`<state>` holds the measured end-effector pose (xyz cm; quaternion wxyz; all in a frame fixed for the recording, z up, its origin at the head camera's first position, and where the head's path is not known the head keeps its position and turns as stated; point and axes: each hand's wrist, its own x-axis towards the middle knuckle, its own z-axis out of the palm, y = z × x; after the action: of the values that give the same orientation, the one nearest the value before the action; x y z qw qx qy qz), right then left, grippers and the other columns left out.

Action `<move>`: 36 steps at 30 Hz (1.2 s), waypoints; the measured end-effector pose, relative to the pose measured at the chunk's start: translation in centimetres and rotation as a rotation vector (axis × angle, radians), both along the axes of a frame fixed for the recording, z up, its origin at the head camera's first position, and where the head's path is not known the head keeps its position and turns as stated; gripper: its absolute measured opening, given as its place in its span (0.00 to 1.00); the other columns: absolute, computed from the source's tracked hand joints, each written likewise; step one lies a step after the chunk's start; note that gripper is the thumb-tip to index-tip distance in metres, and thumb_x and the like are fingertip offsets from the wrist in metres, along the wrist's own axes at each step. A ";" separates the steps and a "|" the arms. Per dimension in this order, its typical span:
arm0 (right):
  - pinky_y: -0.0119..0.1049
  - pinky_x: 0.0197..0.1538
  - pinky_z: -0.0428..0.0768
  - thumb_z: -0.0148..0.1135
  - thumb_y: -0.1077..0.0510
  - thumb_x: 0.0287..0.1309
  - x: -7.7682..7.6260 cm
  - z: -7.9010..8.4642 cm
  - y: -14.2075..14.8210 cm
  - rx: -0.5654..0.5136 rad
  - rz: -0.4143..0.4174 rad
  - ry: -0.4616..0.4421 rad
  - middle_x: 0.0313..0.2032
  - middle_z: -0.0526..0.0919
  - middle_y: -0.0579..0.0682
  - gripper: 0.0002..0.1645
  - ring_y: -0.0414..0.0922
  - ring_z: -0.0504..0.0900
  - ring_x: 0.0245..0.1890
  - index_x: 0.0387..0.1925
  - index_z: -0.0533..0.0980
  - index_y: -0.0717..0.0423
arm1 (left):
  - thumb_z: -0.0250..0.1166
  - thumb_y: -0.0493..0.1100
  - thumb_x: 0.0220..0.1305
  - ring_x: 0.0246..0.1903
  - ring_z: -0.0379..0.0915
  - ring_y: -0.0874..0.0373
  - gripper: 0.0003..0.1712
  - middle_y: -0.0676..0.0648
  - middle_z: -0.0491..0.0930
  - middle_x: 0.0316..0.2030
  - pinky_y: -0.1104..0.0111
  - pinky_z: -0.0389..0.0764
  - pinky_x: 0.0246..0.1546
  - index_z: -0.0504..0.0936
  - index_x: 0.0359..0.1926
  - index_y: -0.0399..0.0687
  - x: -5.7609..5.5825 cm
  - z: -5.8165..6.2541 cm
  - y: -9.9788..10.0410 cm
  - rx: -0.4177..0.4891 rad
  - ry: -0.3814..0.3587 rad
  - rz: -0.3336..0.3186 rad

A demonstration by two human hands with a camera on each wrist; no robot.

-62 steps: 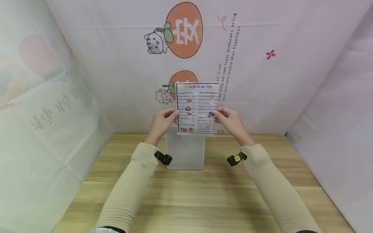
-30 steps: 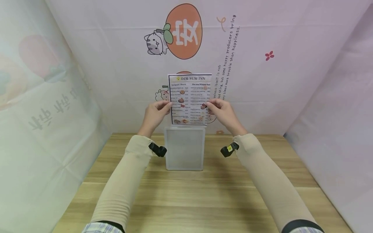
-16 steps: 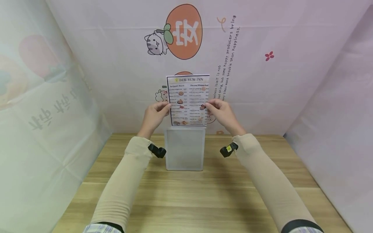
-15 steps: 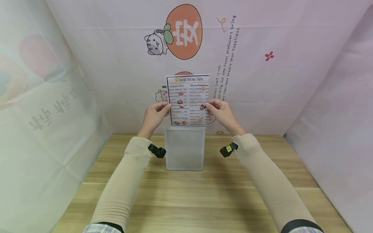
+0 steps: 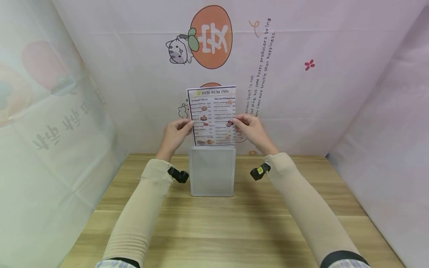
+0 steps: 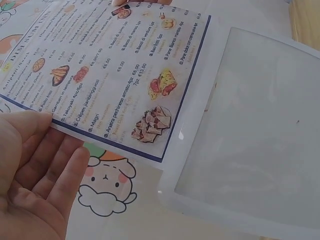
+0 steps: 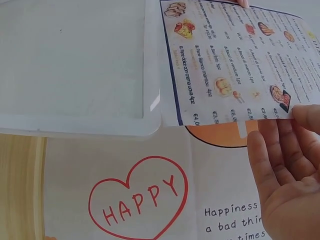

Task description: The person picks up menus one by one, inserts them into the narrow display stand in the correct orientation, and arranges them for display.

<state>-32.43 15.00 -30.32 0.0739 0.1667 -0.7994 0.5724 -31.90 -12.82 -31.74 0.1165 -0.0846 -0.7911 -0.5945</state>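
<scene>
A printed menu sheet (image 5: 214, 115) headed "DIM SUM INN" is held upright between both hands, tilted slightly. My left hand (image 5: 175, 136) pinches its left edge between thumb and fingers; my right hand (image 5: 254, 132) pinches the right edge at about the same height. Directly below stands a white-framed display stand (image 5: 212, 172) with a blank, clear-faced panel. The sheet's bottom edge sits right along the stand's top edge, as the left wrist view shows beside the frame (image 6: 172, 185). In the right wrist view, the sheet's lower border lies close along the frame's rounded corner (image 7: 152, 125).
The stand rests on a wood-grain table (image 5: 214, 230) near its back edge. Behind it hangs a pale printed cloth (image 5: 140, 74) with cartoon fruit and lettering. Similar cloth walls (image 5: 50, 167) close in both sides. A small camera is strapped to each wrist.
Both hands first raised the menu from in front of the stand's top and brought it left. Since then it has shifted slightly further left and tilted a little. The stand stays in place.
</scene>
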 end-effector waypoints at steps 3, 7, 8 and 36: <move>0.48 0.55 0.80 0.59 0.50 0.72 0.0 -0.1 -0.1 0.002 0.002 0.000 0.47 0.84 0.55 0.19 0.49 0.81 0.46 0.52 0.80 0.61 | 0.64 0.53 0.71 0.47 0.80 0.54 0.23 0.44 0.82 0.48 0.70 0.81 0.50 0.83 0.56 0.40 0.1 -0.1 -0.1 0.003 -0.006 0.000; 0.43 0.54 0.81 0.59 0.50 0.72 -0.1 -0.1 -0.4 -0.001 0.002 0.002 0.48 0.84 0.54 0.19 0.49 0.82 0.47 0.53 0.80 0.61 | 0.64 0.52 0.71 0.47 0.80 0.53 0.22 0.43 0.82 0.48 0.70 0.81 0.50 0.83 0.56 0.40 0.0 -0.3 -0.3 0.021 -0.012 0.004; 0.42 0.54 0.81 0.59 0.50 0.72 -0.1 -0.2 -0.5 -0.003 0.002 0.001 0.49 0.84 0.54 0.19 0.48 0.82 0.47 0.53 0.80 0.61 | 0.64 0.52 0.71 0.47 0.80 0.53 0.22 0.43 0.82 0.48 0.70 0.81 0.50 0.83 0.56 0.40 0.1 -0.4 -0.4 0.026 -0.014 0.005; 0.48 0.57 0.80 0.58 0.53 0.73 0.0 -1.7 -1.1 -0.055 0.041 -0.037 0.49 0.83 0.57 0.19 0.49 0.80 0.46 0.54 0.78 0.64 | 0.65 0.53 0.70 0.47 0.80 0.53 0.22 0.44 0.82 0.47 0.68 0.81 0.51 0.82 0.54 0.41 0.2 -1.0 -1.0 0.042 -0.021 0.011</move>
<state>-32.46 13.94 -31.98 0.0521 0.1705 -0.7810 0.5986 -31.73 -13.87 -32.77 0.1133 -0.0716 -0.7800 -0.6113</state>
